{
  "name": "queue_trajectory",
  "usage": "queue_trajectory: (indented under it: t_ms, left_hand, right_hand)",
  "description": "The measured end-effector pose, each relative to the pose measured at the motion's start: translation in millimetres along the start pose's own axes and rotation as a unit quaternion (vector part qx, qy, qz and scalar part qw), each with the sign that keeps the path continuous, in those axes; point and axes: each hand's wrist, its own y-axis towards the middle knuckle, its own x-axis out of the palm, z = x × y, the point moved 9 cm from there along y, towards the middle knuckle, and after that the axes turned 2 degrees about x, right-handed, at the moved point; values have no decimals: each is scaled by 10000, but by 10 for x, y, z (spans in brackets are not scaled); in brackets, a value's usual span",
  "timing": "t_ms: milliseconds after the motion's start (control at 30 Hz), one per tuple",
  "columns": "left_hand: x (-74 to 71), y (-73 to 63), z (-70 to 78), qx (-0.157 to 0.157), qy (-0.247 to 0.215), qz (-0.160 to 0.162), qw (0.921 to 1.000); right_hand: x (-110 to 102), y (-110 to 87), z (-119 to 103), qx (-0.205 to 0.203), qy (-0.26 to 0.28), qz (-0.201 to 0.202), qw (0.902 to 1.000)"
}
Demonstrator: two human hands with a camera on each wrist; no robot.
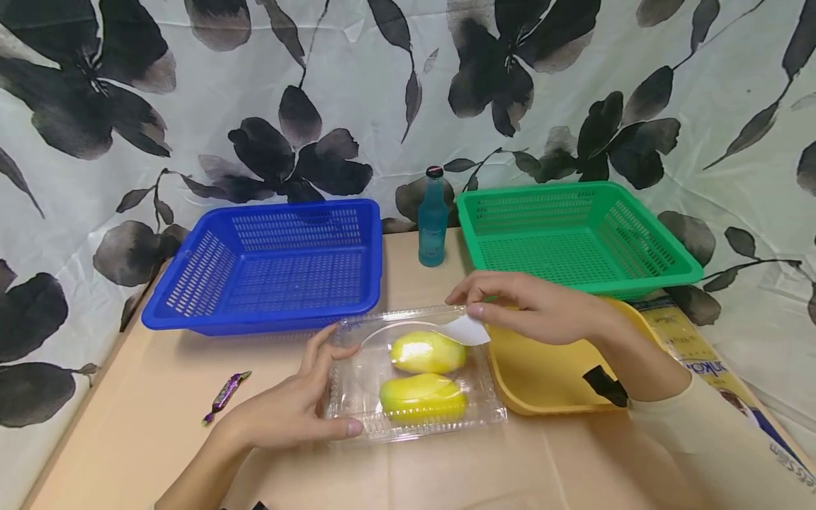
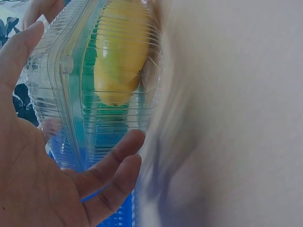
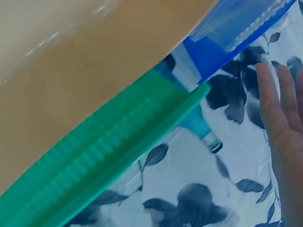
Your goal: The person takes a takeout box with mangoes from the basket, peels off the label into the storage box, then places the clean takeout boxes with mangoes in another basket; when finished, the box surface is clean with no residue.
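Note:
A clear plastic clamshell container sits tilted in front of me in the head view, holding two yellow, mango-like fruits. My left hand grips its left side, thumb along the near edge and fingers at the far left corner. The left wrist view shows that hand around the ridged wall, with one fruit visible through the plastic. At the far right corner, my right hand pinches a white paper label on the lid. Fingers of this hand appear in the right wrist view.
Behind the container stand a blue basket, a blue-green bottle and a green basket. A yellow tray lies under my right forearm, beside a yellow package. One purple-wrapped candy lies at left.

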Motion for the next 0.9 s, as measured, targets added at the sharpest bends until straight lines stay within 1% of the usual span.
queue_trajectory:
  t_ms: [100,167,300,567,700,900]
  left_hand:
    - [-16,2,18,39,-8,26,10000]
    - [-11,10,22,61,-91,16,9999]
    - [-21,8,26,117,-98,84,9998]
    - [-27,17,25,87,-11,0,10000]
    - [-11,23,29,92,-54,-46,9999]
    - [0,-3,36,63,-20,-40,10000]
  right_hand:
    - [-75,-92,54,133,-116,11,9998]
    - [-103,-150,100,160,-127,-39,9998]
    - [-159,-266,201,219,-150,-56,9996]
    - [-278,-546,436,394,-386,207,9983]
    - [-302,-677,536,491,-382,189,9979]
    - [-334,-797,630,333,-262,47,9991]
